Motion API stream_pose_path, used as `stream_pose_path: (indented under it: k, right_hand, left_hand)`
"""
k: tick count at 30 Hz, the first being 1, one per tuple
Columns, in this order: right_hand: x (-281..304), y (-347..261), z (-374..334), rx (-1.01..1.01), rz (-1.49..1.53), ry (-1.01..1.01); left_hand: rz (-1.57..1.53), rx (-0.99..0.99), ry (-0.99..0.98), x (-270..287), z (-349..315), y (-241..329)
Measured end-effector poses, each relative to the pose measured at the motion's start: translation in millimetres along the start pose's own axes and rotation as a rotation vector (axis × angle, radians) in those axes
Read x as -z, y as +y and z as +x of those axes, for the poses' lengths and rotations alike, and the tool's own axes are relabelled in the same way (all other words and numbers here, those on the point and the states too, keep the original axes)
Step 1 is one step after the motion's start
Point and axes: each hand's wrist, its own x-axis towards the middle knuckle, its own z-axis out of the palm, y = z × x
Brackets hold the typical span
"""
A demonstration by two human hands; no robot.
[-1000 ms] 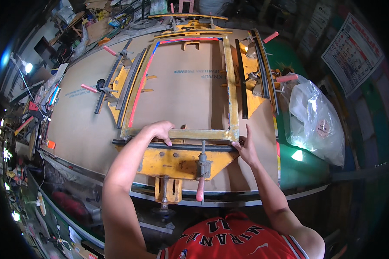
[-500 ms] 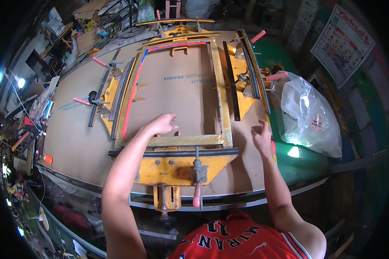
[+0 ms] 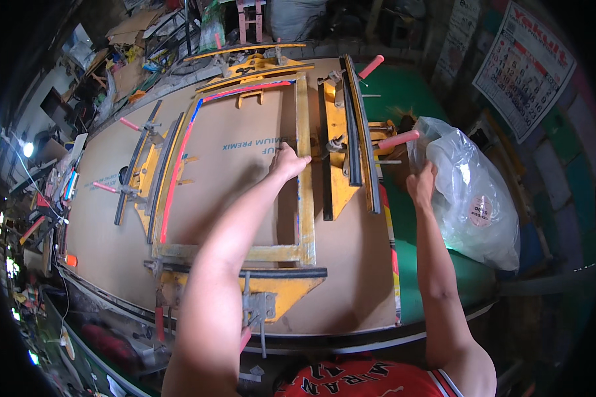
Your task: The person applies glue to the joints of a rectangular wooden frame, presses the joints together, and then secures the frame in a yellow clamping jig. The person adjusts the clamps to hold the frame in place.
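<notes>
Left hand (image 3: 289,163) rests with curled fingers on the right rail of the yellowish rectangular wooden frame (image 3: 304,198), which lies flat mid-bench on the brown hardboard bench top (image 3: 357,264). Right hand (image 3: 421,183), loosely closed, sits near the pink-handled yellow metal toggle clamp (image 3: 396,140) at the bench's right edge; contact appears absent, though the view is unclear.

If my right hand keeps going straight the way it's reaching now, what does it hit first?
Most likely the pink clamp handle: the right hand points up toward it, beside the clear plastic bag. Depth is hard to judge, so it may pass under it.
</notes>
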Motion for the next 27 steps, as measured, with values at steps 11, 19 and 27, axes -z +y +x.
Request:
stream_pose_path:
  k: [11,19,27]
  right_hand:
    - [-0.2,-0.2,56.2,-0.049,0.470,-0.383]
    - [-54.5,38.9,92.1,-0.153,0.625,-0.460]
    - [-62.5,6.2,84.1,-0.109,0.770,-0.134]
  left_hand:
    - [0.054,0.108,0.065,-23.4,59.4,55.1]
    - [0.027,0.172,0.001,-38.4,70.6,66.8]
    - [0.046,0.104,0.098,-49.4,84.6,61.1]
